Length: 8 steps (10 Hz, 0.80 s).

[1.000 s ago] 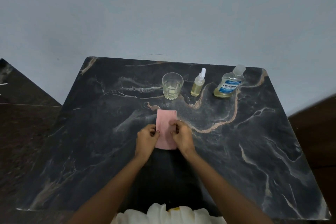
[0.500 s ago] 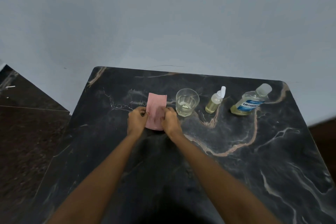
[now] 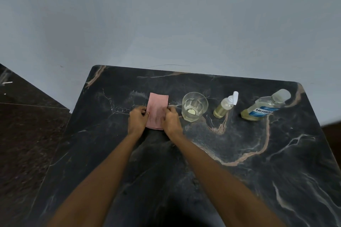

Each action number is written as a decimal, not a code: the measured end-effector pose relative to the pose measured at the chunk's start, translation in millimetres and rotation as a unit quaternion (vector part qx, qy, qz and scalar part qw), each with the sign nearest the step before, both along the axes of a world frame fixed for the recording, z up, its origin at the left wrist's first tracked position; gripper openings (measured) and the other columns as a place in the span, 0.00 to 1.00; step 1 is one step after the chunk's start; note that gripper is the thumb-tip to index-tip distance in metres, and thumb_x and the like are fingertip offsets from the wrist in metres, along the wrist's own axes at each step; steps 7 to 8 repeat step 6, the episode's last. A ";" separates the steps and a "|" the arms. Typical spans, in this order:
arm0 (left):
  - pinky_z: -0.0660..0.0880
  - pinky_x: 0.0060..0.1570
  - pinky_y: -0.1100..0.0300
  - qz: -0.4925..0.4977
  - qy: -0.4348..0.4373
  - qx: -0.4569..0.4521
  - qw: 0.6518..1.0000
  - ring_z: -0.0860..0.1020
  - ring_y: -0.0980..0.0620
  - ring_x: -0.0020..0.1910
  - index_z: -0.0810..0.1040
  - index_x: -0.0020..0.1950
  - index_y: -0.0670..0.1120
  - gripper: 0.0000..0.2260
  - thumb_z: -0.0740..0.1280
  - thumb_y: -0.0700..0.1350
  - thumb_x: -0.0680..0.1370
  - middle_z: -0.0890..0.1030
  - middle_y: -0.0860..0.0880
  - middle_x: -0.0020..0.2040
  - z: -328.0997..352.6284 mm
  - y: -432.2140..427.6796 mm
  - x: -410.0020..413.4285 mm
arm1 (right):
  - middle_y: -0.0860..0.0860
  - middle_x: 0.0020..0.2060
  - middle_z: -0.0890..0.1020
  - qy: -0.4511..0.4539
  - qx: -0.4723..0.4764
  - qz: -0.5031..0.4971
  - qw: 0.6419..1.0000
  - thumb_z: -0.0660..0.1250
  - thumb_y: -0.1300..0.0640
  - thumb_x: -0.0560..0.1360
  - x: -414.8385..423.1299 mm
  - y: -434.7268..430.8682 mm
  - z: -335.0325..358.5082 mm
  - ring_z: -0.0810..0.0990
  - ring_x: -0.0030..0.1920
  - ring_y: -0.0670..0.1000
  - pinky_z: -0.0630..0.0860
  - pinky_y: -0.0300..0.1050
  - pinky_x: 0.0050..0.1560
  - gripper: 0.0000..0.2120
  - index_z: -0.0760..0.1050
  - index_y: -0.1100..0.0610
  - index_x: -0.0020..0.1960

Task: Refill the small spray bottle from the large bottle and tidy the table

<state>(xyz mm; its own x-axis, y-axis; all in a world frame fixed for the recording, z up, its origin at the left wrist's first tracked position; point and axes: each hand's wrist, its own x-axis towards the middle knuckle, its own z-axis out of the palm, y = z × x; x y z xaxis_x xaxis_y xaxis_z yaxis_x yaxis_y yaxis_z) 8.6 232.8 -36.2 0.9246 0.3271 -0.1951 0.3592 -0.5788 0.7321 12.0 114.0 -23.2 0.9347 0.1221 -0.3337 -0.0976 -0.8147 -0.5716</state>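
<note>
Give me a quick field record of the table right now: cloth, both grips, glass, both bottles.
cloth: pink, flat on the table, left of the glass
left grip: pinches the cloth's left edge
right grip: pinches its right edge
glass: upright, some pale liquid inside
spray bottle: upright, top on, right of the glass
large bottle: upright, capped, far right

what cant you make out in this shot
- Head view: the cloth's side edges, covered by the left hand and right hand.
- Head view: small print on the large bottle, too small to read.
- Head view: the table's near edge, cut off by the frame's bottom.
- Head view: whether the spray bottle's top is tight, too small.
</note>
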 end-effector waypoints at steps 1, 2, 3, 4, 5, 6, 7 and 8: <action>0.73 0.42 0.59 -0.004 -0.006 0.008 1.000 0.76 0.50 0.43 0.77 0.53 0.38 0.08 0.65 0.36 0.74 0.81 0.39 0.49 0.9 -1.4 -1.3 | 0.60 0.65 0.66 -0.004 -0.001 0.007 1.000 0.56 0.70 0.75 -1.9 0.1 -0.8 0.68 0.63 0.59 0.71 0.54 0.62 0.17 0.67 0.65 0.63; 0.77 0.46 0.53 -0.007 0.000 0.009 1.000 0.78 0.46 0.47 0.75 0.55 0.38 0.09 0.64 0.35 0.74 0.80 0.39 0.51 6.3 -4.3 -4.3 | 0.60 0.66 0.65 -0.004 0.005 0.015 1.000 0.56 0.70 0.75 -6.0 -0.8 3.0 0.67 0.64 0.60 0.69 0.55 0.64 0.18 0.66 0.65 0.64; 0.77 0.50 0.50 -0.011 -0.008 0.017 1.000 0.77 0.44 0.49 0.74 0.55 0.38 0.10 0.63 0.34 0.74 0.77 0.39 0.53 11.7 -7.0 -11.1 | 0.61 0.67 0.65 -0.001 0.013 0.026 1.000 0.55 0.68 0.76 -13.8 -3.4 6.3 0.67 0.65 0.61 0.68 0.55 0.65 0.19 0.64 0.64 0.67; 0.76 0.50 0.51 -0.017 -0.014 0.035 0.999 0.76 0.45 0.50 0.73 0.56 0.39 0.10 0.62 0.35 0.75 0.75 0.40 0.56 19.0 -10.9 -22.4 | 0.61 0.66 0.66 0.003 0.020 0.030 0.999 0.56 0.67 0.76 -25.9 -8.6 12.0 0.69 0.63 0.61 0.69 0.56 0.64 0.19 0.64 0.64 0.67; 0.75 0.54 0.49 -0.019 -0.014 0.043 0.999 0.76 0.44 0.54 0.72 0.60 0.39 0.14 0.62 0.35 0.75 0.74 0.40 0.59 25.1 -16.6 -32.1 | 0.61 0.65 0.68 -0.012 0.023 0.029 0.999 0.57 0.65 0.77 -38.1 -17.8 14.9 0.69 0.63 0.60 0.69 0.54 0.64 0.19 0.64 0.63 0.68; 0.74 0.56 0.47 -0.039 -0.025 0.062 0.997 0.75 0.42 0.57 0.71 0.63 0.39 0.15 0.62 0.36 0.75 0.73 0.40 0.61 32.6 -28.1 -45.4 | 0.60 0.65 0.71 -0.040 0.024 0.020 0.999 0.54 0.61 0.79 -52.3 -27.9 20.3 0.70 0.63 0.60 0.69 0.53 0.63 0.17 0.66 0.63 0.67; 0.74 0.56 0.47 -0.039 -0.025 0.062 0.997 0.75 0.42 0.57 0.71 0.63 0.39 0.15 0.62 0.36 0.75 0.73 0.40 0.61 32.6 -28.1 -45.4 | 0.60 0.65 0.71 -0.040 0.024 0.020 0.999 0.54 0.61 0.79 -52.3 -27.9 20.3 0.70 0.63 0.60 0.69 0.53 0.63 0.17 0.66 0.63 0.67; 0.74 0.56 0.47 -0.039 -0.025 0.062 0.997 0.75 0.42 0.57 0.71 0.63 0.39 0.15 0.62 0.36 0.75 0.73 0.40 0.61 32.6 -28.1 -45.4 | 0.60 0.65 0.71 -0.040 0.024 0.020 0.999 0.54 0.61 0.79 -52.3 -27.9 20.3 0.70 0.63 0.60 0.69 0.53 0.63 0.17 0.66 0.63 0.67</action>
